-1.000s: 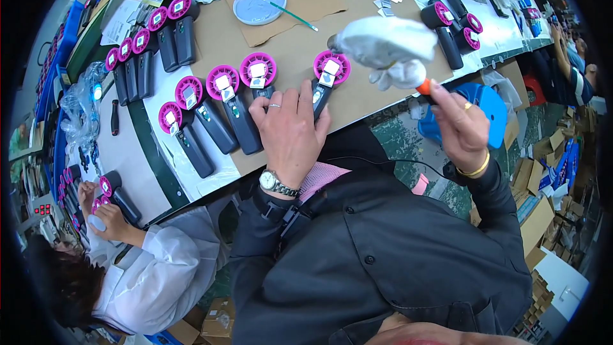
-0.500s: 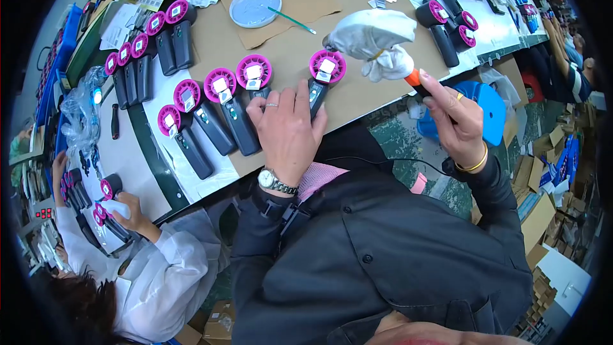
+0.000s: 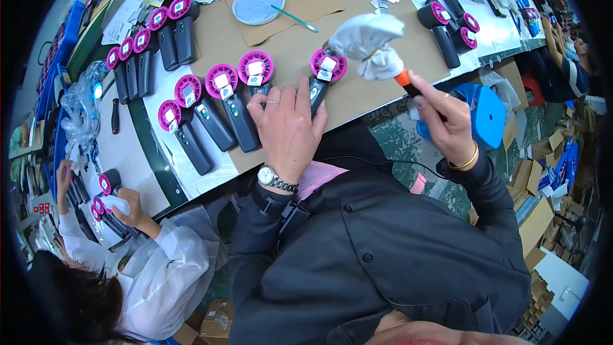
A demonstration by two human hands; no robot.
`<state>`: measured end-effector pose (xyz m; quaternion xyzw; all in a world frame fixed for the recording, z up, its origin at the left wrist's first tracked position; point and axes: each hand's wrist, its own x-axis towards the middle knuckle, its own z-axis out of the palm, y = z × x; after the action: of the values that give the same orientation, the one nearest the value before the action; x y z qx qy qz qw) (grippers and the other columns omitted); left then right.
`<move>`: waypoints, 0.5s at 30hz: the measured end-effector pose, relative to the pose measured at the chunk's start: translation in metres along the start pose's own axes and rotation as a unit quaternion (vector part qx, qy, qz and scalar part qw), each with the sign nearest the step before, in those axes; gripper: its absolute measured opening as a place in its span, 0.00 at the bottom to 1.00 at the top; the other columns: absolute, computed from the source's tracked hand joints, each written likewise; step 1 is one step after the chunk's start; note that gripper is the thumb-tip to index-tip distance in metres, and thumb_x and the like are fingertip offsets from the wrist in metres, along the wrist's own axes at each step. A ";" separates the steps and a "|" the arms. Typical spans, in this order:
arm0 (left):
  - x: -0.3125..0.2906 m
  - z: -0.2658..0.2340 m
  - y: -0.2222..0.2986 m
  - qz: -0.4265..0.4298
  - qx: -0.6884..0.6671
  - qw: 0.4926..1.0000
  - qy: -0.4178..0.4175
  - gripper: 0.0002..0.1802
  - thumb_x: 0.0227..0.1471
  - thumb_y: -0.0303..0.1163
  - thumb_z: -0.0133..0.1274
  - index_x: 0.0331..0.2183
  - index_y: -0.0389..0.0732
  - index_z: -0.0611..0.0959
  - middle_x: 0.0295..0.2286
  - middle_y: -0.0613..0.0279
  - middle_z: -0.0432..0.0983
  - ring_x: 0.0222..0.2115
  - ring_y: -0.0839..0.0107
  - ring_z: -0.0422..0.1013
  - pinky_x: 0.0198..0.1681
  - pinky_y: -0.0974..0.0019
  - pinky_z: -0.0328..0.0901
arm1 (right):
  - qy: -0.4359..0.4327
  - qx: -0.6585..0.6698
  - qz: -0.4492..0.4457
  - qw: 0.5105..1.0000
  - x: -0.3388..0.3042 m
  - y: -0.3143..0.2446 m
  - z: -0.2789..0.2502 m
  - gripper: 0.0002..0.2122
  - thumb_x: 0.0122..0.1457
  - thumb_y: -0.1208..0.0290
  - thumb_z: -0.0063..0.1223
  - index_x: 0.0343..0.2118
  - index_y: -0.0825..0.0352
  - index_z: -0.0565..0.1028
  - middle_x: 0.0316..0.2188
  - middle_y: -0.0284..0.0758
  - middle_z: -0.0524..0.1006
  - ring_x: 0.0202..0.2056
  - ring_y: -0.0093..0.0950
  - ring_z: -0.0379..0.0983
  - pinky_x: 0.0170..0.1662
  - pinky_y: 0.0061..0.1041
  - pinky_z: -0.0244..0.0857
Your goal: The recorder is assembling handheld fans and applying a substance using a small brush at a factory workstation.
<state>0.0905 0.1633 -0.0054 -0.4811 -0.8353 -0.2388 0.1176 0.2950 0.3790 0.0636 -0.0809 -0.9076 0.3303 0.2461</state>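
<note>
My left hand (image 3: 288, 126) bends over the dark handle of a handheld fan (image 3: 317, 91) with a magenta round head, the handle lying between thumb and fingers. A pale square piece sits on that fan's head. Beside the same hand lies another such fan (image 3: 255, 68), its handle partly hidden under my fingers. My right hand (image 3: 452, 118) grips the orange and black handle of what looks like a hammer (image 3: 370, 41). White cloth wraps its head, bound with a yellowish band. The bare dark tip is close to the fan's head; whether they touch I cannot tell.
More fans (image 3: 225, 108) lie in a row to the left, others at the back left and right. A shallow white dish (image 3: 258, 4) with a green stick stands farther back. A blue stool (image 3: 488, 115) is right of the table. At lower left a co-worker (image 3: 153, 275) handles similar fans.
My right hand has moved a little left, bringing the cloth-wrapped hammer slightly left and its tip to the fan's head. My left hand stays in place.
</note>
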 end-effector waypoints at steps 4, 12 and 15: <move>-0.006 -0.009 -0.004 -0.002 0.007 1.000 0.014 0.29 0.53 0.46 0.70 0.51 0.37 0.87 0.38 0.59 0.79 0.44 0.59 0.73 0.54 0.50 0.57 | -0.026 0.072 0.046 0.996 0.011 -0.008 0.003 0.22 0.71 0.84 0.57 0.67 0.68 0.77 0.29 0.32 0.81 0.26 0.17 0.68 0.31 0.22 0.65; -0.024 -0.026 -0.014 -0.135 0.094 0.979 0.119 0.29 0.53 0.48 0.72 0.50 0.40 0.86 0.40 0.63 0.81 0.48 0.62 0.71 0.55 0.52 0.52 | -0.066 0.050 -0.040 0.996 0.056 -0.026 0.033 0.22 0.68 0.85 0.59 0.64 0.67 0.80 0.26 0.37 0.79 0.23 0.22 0.67 0.30 0.25 0.64; -0.027 -0.021 -0.020 -0.136 0.087 0.981 0.104 0.28 0.53 0.46 0.71 0.50 0.40 0.86 0.38 0.64 0.80 0.49 0.63 0.70 0.55 0.51 0.50 | -0.090 0.011 -0.054 0.994 0.066 -0.029 0.043 0.23 0.67 0.85 0.60 0.64 0.66 0.80 0.26 0.40 0.77 0.23 0.26 0.67 0.30 0.27 0.63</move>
<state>0.0866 0.1241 -0.0048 -0.3238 -0.8936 -0.2273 0.2118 0.2168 0.3534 0.0794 0.0013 -0.9255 0.3323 0.1816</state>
